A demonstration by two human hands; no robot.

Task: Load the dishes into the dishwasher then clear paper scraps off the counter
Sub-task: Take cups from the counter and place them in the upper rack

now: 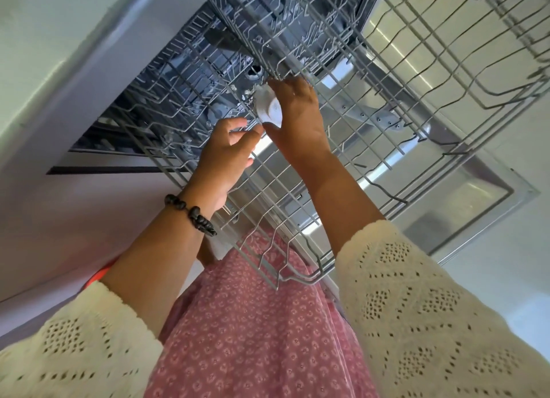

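The dishwasher is open with its grey wire lower rack [300, 207] pulled out over the steel door [464, 195]. My right hand [297, 114] grips a small white cup [269, 108] and holds it among the rack's tines near the middle. My left hand [226, 153] rests just left of it, fingers curled around a rack wire right beside the cup. A second wire rack [446, 40] extends above, at the upper right.
The dishwasher tub [184, 94] lies behind the racks with its dark interior and spray parts. White cabinet fronts [44, 55] run along the left. My pink patterned skirt [253, 323] fills the lower middle. A dark bead bracelet [190, 213] sits on my left wrist.
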